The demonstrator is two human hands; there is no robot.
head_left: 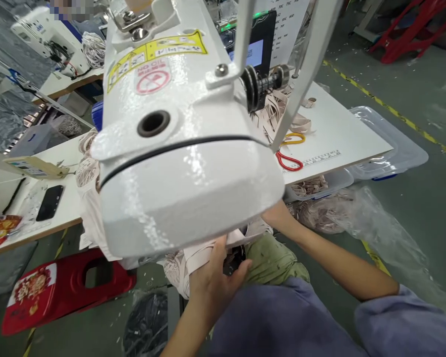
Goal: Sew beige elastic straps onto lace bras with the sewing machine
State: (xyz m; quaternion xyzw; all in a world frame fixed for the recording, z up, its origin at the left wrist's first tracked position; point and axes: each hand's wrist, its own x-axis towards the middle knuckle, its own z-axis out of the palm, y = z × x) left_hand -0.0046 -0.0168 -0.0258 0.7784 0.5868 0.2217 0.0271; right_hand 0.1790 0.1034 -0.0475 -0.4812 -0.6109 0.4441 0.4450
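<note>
A white sewing machine head (193,193) fills the middle of the view and covers the work beneath it. Below its front edge is my left hand (211,277), thumb and index finger spread apart, beside a beige fabric piece (198,258); its other fingers are hidden. My right hand (277,215) reaches under the machine's right side, by the light fabric (258,229) hanging over my lap. The machine hides its fingers. More beige garment pieces (91,213) hang off the table to the left of the machine.
Red-handled scissors (290,161), yellow-handled scissors (294,139) and a ruler (323,157) lie on the right tabletop. A phone (49,203) rests on the left table. Below are a red stool (70,287), a black-lined bin (146,322) and a plastic tub (336,181).
</note>
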